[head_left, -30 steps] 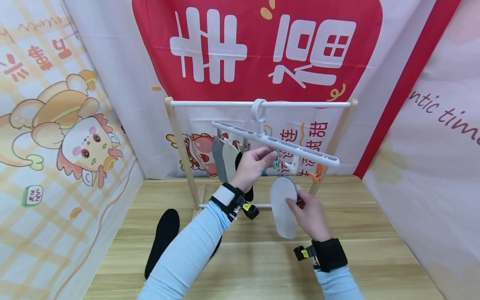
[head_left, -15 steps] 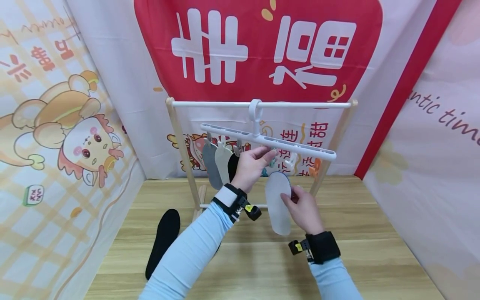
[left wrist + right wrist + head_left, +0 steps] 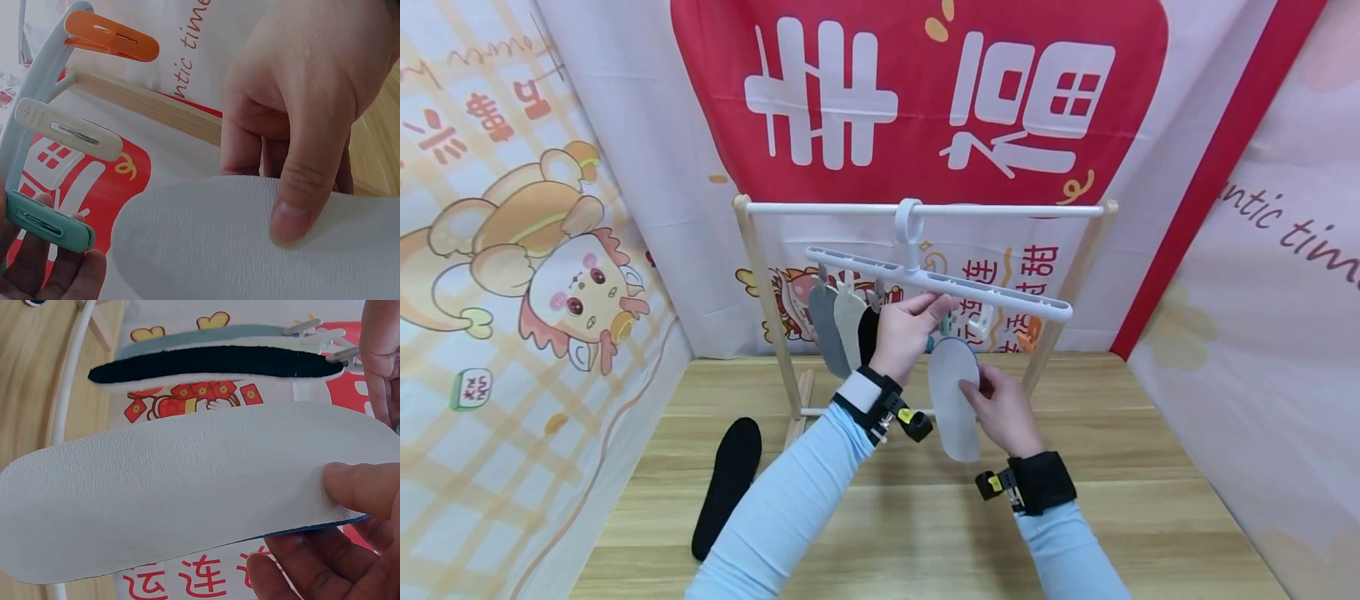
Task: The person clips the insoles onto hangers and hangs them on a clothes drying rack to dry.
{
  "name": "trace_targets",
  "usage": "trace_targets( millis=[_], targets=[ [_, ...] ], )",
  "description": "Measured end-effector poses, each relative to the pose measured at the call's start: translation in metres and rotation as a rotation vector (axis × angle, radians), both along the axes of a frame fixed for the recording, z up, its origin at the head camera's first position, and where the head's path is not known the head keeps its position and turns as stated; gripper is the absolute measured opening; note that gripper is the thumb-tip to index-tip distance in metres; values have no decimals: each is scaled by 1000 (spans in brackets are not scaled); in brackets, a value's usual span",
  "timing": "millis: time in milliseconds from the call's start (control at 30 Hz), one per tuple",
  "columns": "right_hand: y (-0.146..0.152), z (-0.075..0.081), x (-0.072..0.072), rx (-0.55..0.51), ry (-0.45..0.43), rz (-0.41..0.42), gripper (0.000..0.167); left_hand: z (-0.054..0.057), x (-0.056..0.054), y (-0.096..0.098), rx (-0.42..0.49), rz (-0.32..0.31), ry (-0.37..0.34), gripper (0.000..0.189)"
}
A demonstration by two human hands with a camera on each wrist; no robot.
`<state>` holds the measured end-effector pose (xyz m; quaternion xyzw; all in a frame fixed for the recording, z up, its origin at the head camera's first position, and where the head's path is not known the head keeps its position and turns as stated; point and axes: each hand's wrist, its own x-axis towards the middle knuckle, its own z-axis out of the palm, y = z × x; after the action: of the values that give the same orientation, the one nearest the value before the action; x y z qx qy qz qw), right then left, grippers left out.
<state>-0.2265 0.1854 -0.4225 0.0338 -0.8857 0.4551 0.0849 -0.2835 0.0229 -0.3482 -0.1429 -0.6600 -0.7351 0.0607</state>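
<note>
My left hand [image 3: 908, 337] pinches a teal clip [image 3: 50, 222] under the white clip hanger [image 3: 1000, 297]. To its right, my right hand [image 3: 1007, 410] holds a pale insole [image 3: 953, 404] between thumb and fingers. The right wrist view shows a blue underside along the edge of this insole. Its rounded end is close below the teal clip, and the two are apart in the left wrist view. Beyond the teal clip are a white clip [image 3: 69, 131] and an orange clip [image 3: 112, 36], both holding nothing.
From the hanger's left half hang a grey insole [image 3: 829, 332], a cream insole [image 3: 849, 327] and a black insole [image 3: 212, 365]. Another black insole [image 3: 727, 487] lies on the wooden table [image 3: 1150, 517]. The hanger hooks over the white bar [image 3: 820, 208] of a wooden-legged rack.
The hanger has swung a little to the left with its hung insoles. My right hand has brought the pale insole up and left, closer to the teal clip. My left hand stays at the clip.
</note>
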Motion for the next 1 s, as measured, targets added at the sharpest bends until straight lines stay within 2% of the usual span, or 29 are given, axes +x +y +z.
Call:
trace_targets(
  millis=[233,1000],
  targets=[
    [-5,6,-1,16,53,8,32,2,2,2,17,27,7,34],
    [-11,19,-6,-6,63,16,32,3,3,5,14,69,-46,30]
  ],
)
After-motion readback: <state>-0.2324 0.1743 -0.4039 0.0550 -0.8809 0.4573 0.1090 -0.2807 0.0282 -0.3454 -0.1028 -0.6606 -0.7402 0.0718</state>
